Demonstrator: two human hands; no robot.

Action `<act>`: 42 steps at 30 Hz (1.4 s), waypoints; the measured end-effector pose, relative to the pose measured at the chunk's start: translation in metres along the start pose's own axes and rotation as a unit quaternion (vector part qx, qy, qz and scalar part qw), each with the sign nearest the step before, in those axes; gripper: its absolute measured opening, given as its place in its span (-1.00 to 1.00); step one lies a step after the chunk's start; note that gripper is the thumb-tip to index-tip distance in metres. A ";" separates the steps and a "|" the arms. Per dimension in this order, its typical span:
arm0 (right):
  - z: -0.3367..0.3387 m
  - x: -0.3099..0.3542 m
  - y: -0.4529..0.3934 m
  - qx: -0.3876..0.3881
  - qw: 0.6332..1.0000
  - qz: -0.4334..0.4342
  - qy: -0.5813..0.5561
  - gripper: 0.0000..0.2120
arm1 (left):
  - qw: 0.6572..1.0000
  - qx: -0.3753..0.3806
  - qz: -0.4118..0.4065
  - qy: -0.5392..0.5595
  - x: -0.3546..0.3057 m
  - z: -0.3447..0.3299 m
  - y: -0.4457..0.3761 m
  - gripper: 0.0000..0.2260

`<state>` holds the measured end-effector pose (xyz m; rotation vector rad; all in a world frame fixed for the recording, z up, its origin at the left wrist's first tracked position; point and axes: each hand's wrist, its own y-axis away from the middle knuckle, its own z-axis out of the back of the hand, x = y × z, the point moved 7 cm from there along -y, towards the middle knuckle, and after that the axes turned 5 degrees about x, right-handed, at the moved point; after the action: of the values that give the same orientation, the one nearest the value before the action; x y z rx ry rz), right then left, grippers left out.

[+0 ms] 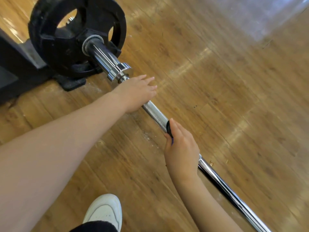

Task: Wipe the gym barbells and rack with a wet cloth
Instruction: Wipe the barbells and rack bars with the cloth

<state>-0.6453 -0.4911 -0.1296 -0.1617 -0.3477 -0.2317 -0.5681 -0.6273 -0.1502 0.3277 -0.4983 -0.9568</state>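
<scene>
Under both hands, left (136, 93) and right (181, 148), the barbell (154, 115).

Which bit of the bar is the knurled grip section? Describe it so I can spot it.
Start at the black weight plate upper left and follow the chrome barbell down-right past its collar. The knurled section is the stretch between the left hand and right hand: dull, cross-hatched grey, unlike the mirror-smooth chrome elsewhere.

Bright, even light; floor (209, 84) glare; motion-blurred edges.
</scene>
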 end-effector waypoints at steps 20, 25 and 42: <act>0.021 -0.035 0.041 0.002 0.999 0.016 0.030 -0.63 | 0.999 -0.024 0.019 0.014 -0.013 0.007 0.005 -0.45; 0.026 -0.024 0.032 -0.027 0.998 -0.051 -0.035 -0.67 | 0.999 -0.023 0.019 0.028 -0.011 0.008 0.010 -0.41; -0.019 0.023 -0.010 -0.009 0.997 0.078 0.015 -0.62 | 0.977 -0.176 0.110 0.042 0.019 -0.008 0.030 -0.49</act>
<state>-0.6208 -0.5090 -0.1376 -0.2022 -0.3008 -0.0831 -0.5335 -0.6266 -0.1376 -0.0080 -0.2720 -0.7936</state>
